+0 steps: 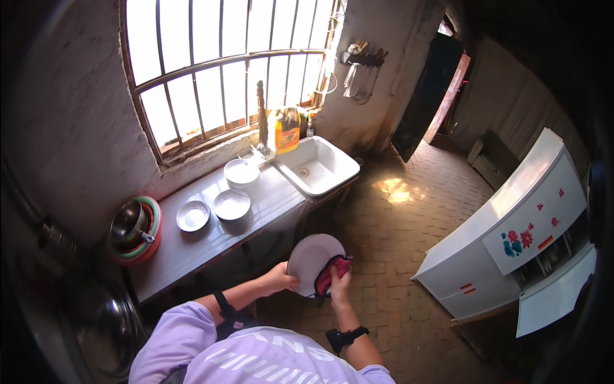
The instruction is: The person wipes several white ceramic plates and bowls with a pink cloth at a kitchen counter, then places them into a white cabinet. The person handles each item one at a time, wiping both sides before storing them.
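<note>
A white plate (pixel 309 259) is held tilted over the brick floor, just off the counter's front edge. My left hand (pixel 279 278) grips its left rim, with the fingers hidden behind it. In my right hand (pixel 339 284) is a pink cloth with a dark border (pixel 336 271), pressed against the plate's lower right part. On the counter stand a stack of white plates (pixel 241 172), a bowl (pixel 231 205) beside it, and a smaller bowl (pixel 193 216) further left.
A white sink (pixel 326 168) adjoins the counter (pixel 268 197) on the right. Stacked basins (pixel 154 235) with a metal ladle or pan (pixel 128 223) stand at its left end. A yellow jug (pixel 287 132) is by the barred window. A white cabinet (pixel 470 240) with an open flap stands right.
</note>
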Tool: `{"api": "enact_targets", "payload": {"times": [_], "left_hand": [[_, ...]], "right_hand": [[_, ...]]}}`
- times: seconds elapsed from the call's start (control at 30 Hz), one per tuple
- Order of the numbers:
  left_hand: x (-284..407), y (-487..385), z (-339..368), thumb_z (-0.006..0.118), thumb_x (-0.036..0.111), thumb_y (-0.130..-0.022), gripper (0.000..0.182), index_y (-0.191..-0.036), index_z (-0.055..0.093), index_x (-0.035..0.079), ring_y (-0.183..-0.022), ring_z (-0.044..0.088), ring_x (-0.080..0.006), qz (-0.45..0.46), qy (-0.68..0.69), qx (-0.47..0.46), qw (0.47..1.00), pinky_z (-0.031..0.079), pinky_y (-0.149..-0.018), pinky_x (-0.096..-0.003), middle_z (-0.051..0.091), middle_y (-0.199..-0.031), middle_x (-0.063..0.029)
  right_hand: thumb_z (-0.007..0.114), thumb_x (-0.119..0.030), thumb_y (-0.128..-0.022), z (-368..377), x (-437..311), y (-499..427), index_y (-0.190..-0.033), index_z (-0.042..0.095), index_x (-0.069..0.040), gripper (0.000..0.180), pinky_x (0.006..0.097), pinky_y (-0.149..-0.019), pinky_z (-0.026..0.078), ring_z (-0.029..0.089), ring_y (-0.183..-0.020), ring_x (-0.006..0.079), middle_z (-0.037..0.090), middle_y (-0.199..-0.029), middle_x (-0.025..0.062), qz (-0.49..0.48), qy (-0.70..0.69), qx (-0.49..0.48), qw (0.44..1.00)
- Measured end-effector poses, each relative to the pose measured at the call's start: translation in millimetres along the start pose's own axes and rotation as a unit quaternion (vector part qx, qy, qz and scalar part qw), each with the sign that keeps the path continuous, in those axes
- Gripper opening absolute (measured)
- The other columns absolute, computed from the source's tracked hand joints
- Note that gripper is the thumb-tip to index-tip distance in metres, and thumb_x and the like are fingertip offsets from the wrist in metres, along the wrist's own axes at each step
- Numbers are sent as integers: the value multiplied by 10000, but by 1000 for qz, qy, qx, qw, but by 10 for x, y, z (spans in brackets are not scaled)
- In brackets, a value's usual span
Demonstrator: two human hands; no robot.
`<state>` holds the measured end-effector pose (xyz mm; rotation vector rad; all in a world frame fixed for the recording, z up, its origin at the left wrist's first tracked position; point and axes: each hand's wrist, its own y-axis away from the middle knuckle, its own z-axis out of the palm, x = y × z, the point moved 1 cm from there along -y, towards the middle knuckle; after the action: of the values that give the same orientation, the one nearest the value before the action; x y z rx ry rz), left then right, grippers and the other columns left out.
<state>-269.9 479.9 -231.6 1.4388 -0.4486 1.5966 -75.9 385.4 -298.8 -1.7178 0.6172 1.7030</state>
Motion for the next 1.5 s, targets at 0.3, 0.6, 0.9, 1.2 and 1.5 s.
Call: {"api": "enact_targets", "payload": {"times": [0.3,0.6,0.9,1.2,1.5], "left_hand": [[-31,257,-288,614,-8,-776,313,-1087,648,-14,-841,680,-256,-165,-154,-121,967,600,-696,-375,675,-932,-118],[-44,175,-669,624,84,-835,265,-1094,655,38,-830,659,-204,-105,-154,-52,981,577,-651,-351,666,-919,-75],[-30,48,-1657,614,61,-864,300,-1153,604,-21,-881,679,-255,-121,75,97,985,595,-677,-397,667,-1016,-135],[-136,-494,-3288,544,141,-942,386,-1292,448,8,-987,669,-314,-59,171,259,949,584,-816,-462,616,-1156,-171],[-600,-959,-4199,489,72,-902,376,-1247,460,-75,-966,660,-336,-88,207,326,918,605,-755,-466,599,-1146,-211]], "right_hand": [[671,-100,-892,167,-479,-170,-1042,584,-69,177,273,-797,476,567,-862,96,619,-899,-5,22,125,-391,912],[711,-160,-841,753,-549,-360,-984,611,-71,196,344,-732,504,645,-790,233,659,-852,128,-28,246,-374,894],[634,-123,-931,1271,128,-216,-1157,562,-58,245,277,-874,457,579,-950,101,620,-1041,-3,240,-27,-233,942],[616,-140,-949,1662,-97,77,-1209,563,-46,282,273,-894,453,582,-970,103,621,-1082,5,264,-57,-135,953],[604,-117,-950,1585,-133,440,-1196,567,-34,262,280,-883,468,589,-964,110,624,-1075,16,273,-40,8,961]]}}
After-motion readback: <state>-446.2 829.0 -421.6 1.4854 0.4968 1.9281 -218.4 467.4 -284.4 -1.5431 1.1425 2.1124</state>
